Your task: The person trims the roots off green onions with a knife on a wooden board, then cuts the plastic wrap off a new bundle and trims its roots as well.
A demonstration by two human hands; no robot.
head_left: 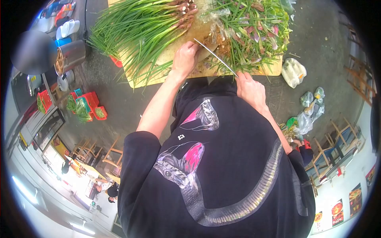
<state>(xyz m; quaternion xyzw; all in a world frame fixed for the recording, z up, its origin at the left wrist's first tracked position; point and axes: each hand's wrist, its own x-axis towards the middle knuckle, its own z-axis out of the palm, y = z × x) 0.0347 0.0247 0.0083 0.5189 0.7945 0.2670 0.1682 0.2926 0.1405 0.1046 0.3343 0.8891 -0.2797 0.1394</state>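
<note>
My right hand (251, 90) is closed on the handle end of a knife (217, 57). Its long, thin blade, seen nearly edge-on, slants up and left over the wooden tabletop (156, 78). Close to the blade's tip, my left hand (185, 58) has its fingers curled together; whatever they may hold is hidden. Left of it lies a large bundle of spring onions (139, 35), their reddish-white bulbs pointing right. Beyond the blade is a heap of loose green leaves and purplish skins (256, 35), with brown root scraps (223, 47) at its near-left side.
A white bag (293, 73) rests on the floor just right of the table. Farther right are several clear plastic bags (306, 121) and wooden chairs (341, 135). Red crates (92, 101) with greens stand at left, near a metal pot (71, 56). Other people are in the background.
</note>
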